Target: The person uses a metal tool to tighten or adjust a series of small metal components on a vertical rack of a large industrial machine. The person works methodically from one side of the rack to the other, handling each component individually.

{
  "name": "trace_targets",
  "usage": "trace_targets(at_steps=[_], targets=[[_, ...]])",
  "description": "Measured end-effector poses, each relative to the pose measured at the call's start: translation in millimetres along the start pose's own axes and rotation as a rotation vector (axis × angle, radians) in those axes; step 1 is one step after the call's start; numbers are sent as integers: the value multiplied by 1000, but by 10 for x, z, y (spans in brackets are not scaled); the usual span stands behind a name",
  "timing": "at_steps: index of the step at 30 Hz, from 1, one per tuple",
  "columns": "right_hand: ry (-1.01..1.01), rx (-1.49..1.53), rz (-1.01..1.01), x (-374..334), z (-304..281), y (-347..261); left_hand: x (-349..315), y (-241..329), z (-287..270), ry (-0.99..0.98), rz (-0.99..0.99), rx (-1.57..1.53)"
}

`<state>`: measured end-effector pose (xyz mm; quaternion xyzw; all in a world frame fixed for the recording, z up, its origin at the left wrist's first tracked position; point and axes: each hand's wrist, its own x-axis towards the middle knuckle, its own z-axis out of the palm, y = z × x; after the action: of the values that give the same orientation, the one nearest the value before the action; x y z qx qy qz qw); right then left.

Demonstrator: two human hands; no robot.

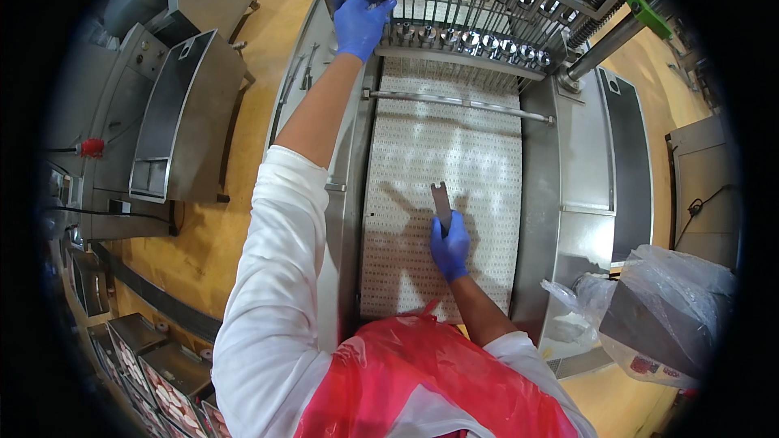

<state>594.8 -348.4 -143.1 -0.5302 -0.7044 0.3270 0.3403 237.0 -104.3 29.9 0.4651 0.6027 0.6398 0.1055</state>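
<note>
My left hand (361, 24), in a blue glove, reaches up to the left end of a needle head (462, 12) on a steel machine. Its fingers are bent at the leftmost metal fittings, and what they grip is hidden. Rows of thin needles, round metal collars and springs run to the right of it. My right hand (451, 247), gloved alike, is closed round a flat grey metal tool with a notched end (441, 201). That tool points away from me, above the white perforated conveyor belt (479, 150). A steel crossbar (454, 100) spans the belt below the needles.
Steel side rails edge the belt. Some slim metal tools (308, 66) lie on the left ledge. Clear plastic sheeting (673, 292) covers something at the right. Steel cabinets (191, 113) and trays of meat pieces (170, 397) stand at the left, on a yellow floor.
</note>
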Motion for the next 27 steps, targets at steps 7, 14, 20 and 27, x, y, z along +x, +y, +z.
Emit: trace_targets(at_steps=[7,14,20,27], targets=[[6,-23,-58,4,2,1,-14,160,-45,-85,-185,162],[40,-12,-71,-9,30,48,-114,140,94,12,-217,-112],[40,-36,-102,3,34,38,-40,-84,62,37,-146,-240],[55,-40,-103,9,57,68,-98,73,74,51,-188,-51]])
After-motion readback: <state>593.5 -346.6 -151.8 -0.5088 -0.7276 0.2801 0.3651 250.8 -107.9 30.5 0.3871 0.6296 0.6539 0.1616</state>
